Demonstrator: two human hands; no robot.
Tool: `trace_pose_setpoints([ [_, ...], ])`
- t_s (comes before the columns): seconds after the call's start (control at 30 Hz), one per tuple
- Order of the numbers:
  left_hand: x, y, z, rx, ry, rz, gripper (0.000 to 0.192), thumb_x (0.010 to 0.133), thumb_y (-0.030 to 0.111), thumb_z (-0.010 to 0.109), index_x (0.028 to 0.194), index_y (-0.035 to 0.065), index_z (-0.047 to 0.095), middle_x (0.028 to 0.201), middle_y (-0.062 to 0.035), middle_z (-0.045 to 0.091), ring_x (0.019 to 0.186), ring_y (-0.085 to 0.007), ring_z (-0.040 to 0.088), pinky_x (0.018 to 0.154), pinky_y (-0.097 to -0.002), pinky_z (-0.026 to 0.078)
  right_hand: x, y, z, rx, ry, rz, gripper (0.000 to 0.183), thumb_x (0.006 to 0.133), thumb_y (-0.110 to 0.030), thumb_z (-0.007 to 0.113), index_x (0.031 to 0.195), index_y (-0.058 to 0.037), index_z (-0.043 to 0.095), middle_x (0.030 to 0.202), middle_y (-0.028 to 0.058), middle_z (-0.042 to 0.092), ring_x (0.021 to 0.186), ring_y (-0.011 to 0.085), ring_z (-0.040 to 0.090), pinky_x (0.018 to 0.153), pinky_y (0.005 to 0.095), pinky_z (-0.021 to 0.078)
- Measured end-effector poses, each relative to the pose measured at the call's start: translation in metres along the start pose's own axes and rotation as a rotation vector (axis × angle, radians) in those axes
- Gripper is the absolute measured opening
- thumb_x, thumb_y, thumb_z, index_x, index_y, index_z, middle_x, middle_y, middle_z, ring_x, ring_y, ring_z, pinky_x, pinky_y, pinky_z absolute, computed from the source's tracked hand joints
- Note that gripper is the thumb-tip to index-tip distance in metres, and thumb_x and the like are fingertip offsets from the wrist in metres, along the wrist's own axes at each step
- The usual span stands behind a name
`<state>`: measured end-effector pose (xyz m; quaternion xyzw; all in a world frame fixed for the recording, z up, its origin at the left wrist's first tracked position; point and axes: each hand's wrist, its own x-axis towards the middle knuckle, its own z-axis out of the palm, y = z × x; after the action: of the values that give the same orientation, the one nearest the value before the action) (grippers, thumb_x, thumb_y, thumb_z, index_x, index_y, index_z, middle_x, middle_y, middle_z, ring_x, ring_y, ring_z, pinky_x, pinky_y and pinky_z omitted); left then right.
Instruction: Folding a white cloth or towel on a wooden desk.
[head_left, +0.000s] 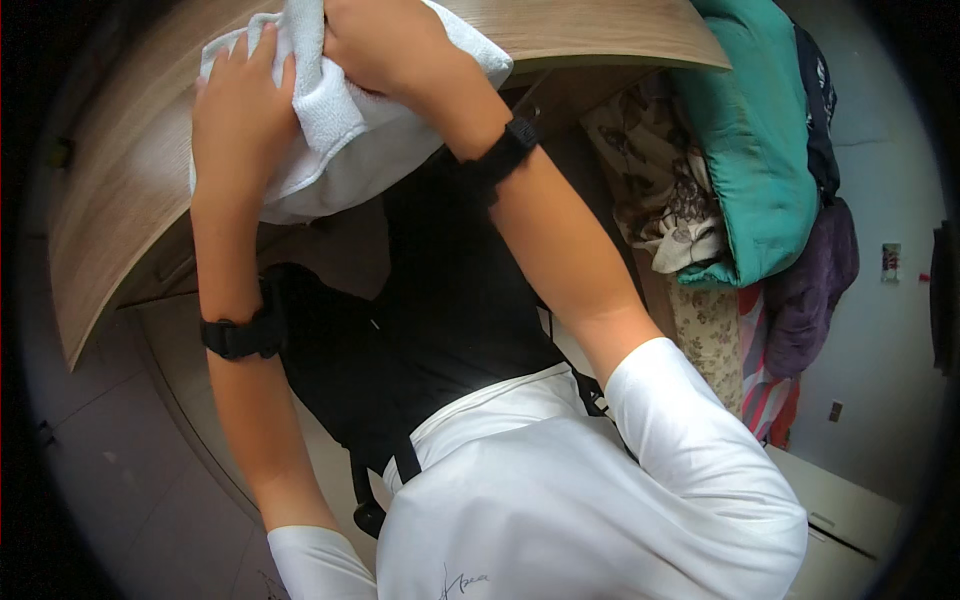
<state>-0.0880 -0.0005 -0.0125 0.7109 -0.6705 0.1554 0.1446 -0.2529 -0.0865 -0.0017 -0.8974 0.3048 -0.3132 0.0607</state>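
Note:
A white terry towel (330, 112) lies bunched at the near edge of the wooden desk, part of it hanging over that edge. My left hand (244, 97) rests on its left side with the fingers spread over the cloth. At the top rim of the picture my right hand (375, 45) is closed on a raised, twisted fold of the towel; its fingertips are partly hidden. Each forearm wears a black strap.
The wooden desk top (585, 30) curves across the upper picture. Right of it are a green quilt (765, 150), a patterned blanket (682, 210) and a purple cloth (814, 300) in a pile. A white drawer unit (832, 502) stands at lower right.

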Motion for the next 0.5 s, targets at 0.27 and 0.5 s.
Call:
trace_pose_setpoints([
  [0.27,-0.029,-0.007,0.010,0.016,0.174,0.002,0.052,0.101,0.037,0.051,0.152,0.0231,0.053,0.154,-0.0160,0.051,0.142,-0.0404,0.047,0.116,-0.0549,0.037,-0.048,-0.009,-0.022,-0.145,0.056,-0.077,0.033,0.097,-0.019,0.051,0.115,-0.0002,0.070,0.116,0.0239,0.068,0.111,0.0426,0.063,0.100,0.0508,0.0480],
  [0.5,-0.011,0.013,-0.020,-0.190,0.152,0.030,0.053,0.104,0.032,0.046,0.139,-0.0055,0.056,0.135,-0.0321,0.061,0.128,-0.0429,0.058,0.110,-0.0501,0.044,-0.014,-0.005,-0.019,-0.023,-0.027,-0.001,0.032,0.098,-0.018,0.048,0.110,0.0024,0.068,0.101,0.0273,0.070,0.097,0.0462,0.066,0.089,0.0528,0.0519],
])
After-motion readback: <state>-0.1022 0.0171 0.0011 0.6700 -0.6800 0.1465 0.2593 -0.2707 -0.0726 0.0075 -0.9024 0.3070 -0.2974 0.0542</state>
